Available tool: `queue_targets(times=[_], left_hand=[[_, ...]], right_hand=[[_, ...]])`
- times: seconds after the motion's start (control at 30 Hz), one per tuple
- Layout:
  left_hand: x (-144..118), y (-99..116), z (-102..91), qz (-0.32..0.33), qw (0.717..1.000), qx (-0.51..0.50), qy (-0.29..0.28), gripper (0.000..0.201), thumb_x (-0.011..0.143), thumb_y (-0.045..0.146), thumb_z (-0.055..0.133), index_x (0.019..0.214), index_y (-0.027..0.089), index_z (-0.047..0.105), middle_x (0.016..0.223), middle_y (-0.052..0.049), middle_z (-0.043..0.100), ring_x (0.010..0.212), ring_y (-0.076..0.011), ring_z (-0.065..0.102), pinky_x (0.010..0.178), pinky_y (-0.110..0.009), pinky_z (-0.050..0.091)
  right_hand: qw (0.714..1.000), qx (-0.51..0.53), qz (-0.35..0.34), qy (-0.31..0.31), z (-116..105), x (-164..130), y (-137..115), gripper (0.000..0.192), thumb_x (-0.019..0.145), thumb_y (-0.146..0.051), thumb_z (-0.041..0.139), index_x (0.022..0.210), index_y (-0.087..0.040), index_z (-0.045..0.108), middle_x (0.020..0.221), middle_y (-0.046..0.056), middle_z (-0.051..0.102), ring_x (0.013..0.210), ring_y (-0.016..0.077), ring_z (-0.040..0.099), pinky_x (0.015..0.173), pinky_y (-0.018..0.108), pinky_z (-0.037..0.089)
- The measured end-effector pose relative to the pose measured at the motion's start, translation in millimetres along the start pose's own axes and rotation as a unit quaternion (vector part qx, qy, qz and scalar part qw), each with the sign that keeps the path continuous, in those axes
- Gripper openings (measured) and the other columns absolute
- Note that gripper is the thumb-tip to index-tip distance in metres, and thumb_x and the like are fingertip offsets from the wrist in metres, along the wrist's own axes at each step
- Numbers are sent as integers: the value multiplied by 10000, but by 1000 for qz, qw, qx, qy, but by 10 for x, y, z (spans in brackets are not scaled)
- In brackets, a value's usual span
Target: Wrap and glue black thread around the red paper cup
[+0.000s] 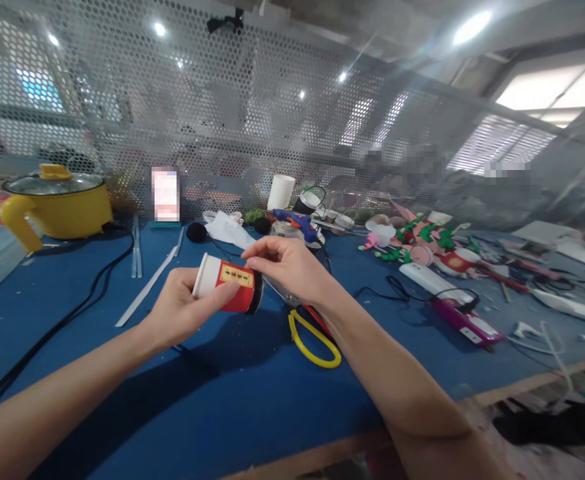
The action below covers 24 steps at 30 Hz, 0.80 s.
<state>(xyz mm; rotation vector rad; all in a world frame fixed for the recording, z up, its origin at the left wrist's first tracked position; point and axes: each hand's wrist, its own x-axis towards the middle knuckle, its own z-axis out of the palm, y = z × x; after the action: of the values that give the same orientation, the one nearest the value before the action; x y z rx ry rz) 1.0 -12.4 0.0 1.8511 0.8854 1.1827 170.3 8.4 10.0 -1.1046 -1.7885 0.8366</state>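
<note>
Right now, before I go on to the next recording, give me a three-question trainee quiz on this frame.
1. True or false: the left hand holds the red paper cup on its side.
2. Which touches the cup's dark base end? A) the right hand B) the glue gun C) the yellow pot
3. Fill in: the scissors on the blue table have ___ handles.

Key: 1 true; 2 A; 3 yellow.

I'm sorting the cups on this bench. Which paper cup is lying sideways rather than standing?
The red paper cup, held sideways between the left hand and right hand. The white cup stack by the mesh wall stands upright, untouched.
</note>
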Motion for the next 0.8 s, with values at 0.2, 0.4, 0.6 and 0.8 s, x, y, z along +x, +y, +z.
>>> queue_targets(times=[0.2, 0.4, 0.6, 0.8], left_hand=[[-8, 58, 1, -41, 998, -35, 18, 217, 609, 219, 609, 417, 145, 540, 347, 59, 391, 338, -39, 287, 330, -169, 257], [50, -10, 6, -142, 973, -159, 83, 159, 586, 290, 663, 550, 140, 627, 461, 22, 566, 398, -70, 454, 406, -177, 378], [109, -42, 21, -201, 941, -247, 113, 222, 557, 311, 689, 654, 117, 643, 529, -5, 622, 468, -96, 534, 467, -187, 423], [72, 2, 56, -244, 942, -207, 99, 188, 612, 302, 657, 640, 121, 617, 431, 24, 555, 352, -60, 441, 339, -163, 323]], right_hand=[[998, -62, -11, 21, 11, 11, 29, 124, 711, -162, 545, 809, -132, 613, 748, 39, 640, 672, 127, 579, 640, 261, 454], [980, -179, -38, 81, -65, -16, 31, 205, 801, -251, 437, 847, -140, 603, 772, 56, 638, 693, 150, 573, 654, 289, 433], [995, -100, -13, 2, 16, -263, -72, 240, 750, -390, 513, 756, -153, 550, 710, 14, 587, 635, 115, 519, 597, 240, 411], [995, -93, -34, 25, 199, -325, 32, 187, 726, -317, 564, 636, -182, 471, 602, -41, 478, 542, 80, 412, 534, 213, 353]])
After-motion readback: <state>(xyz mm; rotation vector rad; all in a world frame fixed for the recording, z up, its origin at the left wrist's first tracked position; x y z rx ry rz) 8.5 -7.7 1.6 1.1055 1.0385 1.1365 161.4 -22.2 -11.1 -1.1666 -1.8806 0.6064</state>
